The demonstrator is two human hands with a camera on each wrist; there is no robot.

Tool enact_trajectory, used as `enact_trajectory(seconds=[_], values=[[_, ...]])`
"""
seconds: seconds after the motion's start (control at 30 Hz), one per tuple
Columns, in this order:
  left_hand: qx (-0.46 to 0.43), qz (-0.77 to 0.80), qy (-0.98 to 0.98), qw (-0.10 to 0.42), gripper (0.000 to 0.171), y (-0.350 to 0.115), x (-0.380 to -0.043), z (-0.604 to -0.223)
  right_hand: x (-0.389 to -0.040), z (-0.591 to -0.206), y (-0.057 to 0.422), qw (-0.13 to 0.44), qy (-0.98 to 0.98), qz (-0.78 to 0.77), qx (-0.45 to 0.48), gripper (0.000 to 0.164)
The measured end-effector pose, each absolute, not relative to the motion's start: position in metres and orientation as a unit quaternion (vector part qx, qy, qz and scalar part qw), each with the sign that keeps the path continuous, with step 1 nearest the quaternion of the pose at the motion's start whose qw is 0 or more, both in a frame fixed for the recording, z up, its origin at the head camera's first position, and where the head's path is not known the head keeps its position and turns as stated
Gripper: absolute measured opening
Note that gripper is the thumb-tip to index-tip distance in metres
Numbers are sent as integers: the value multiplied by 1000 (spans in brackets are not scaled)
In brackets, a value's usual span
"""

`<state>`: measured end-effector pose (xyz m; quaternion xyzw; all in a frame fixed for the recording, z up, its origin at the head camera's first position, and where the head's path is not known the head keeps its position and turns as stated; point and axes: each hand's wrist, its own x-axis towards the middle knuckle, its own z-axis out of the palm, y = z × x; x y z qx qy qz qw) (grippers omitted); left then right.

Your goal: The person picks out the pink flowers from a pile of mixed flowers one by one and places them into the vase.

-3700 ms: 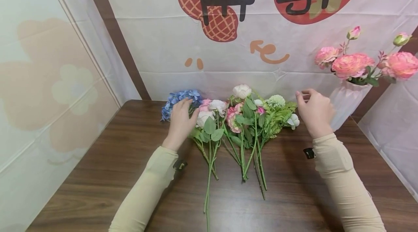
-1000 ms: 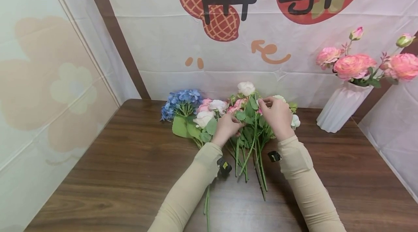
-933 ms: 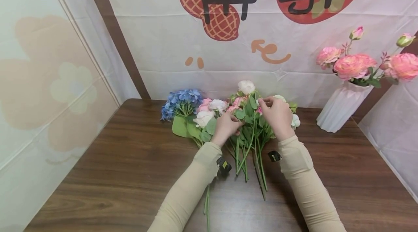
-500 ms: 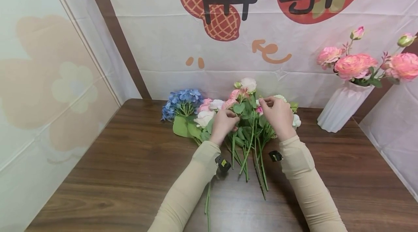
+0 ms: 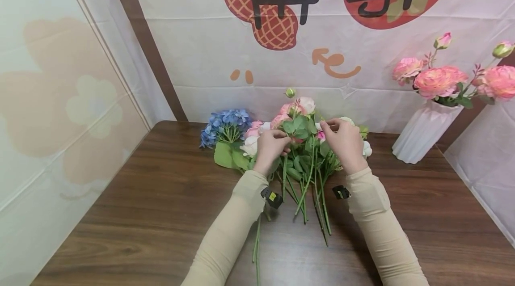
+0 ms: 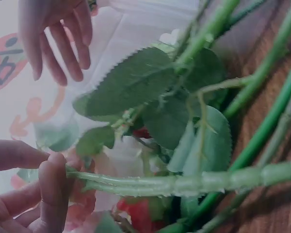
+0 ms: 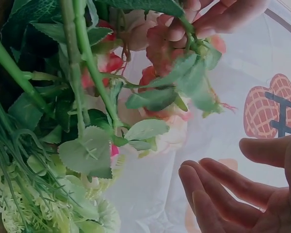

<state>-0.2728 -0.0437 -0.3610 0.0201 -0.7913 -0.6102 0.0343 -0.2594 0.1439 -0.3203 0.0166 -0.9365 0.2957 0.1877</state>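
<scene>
My left hand (image 5: 272, 148) pinches the green stem (image 6: 184, 183) of a pink artificial peony spray between thumb and fingers. Its pink blooms (image 5: 280, 120) and a green bud (image 5: 289, 93) rise above the pile, the leaves partly covering them. At the pile's right side my right hand (image 5: 345, 143) hovers; the right wrist view has its fingers (image 7: 228, 194) loosely bent with nothing between them. A white bloom (image 5: 307, 105) is just behind the held spray. Several stems (image 5: 306, 192) lie on the table between the two arms.
A blue hydrangea (image 5: 225, 123) lies at the pile's left end, beside white flowers (image 5: 250, 146). Pale green and white blooms (image 5: 366, 149) are at its right. A white vase (image 5: 424, 132) with pink peonies (image 5: 440, 81) stands at the table's (image 5: 153, 201) back right, before a printed cloth.
Both hands have come in from the pile's two ends to its middle. Over the last second my left hand has drawn the peony spray slightly up and left; my right hand has barely moved.
</scene>
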Motion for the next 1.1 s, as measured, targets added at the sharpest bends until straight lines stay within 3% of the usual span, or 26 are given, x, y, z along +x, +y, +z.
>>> enact_trajectory(seconds=[0.77, 1.1], values=[[-25, -665, -741, 93, 33, -53, -264, -335, -251, -311, 142, 193, -935, 298, 21, 44], [-39, -673, -724, 146, 34, -55, -261, -331, -248, -308, 143, 202, -931, 302, 28, 44]])
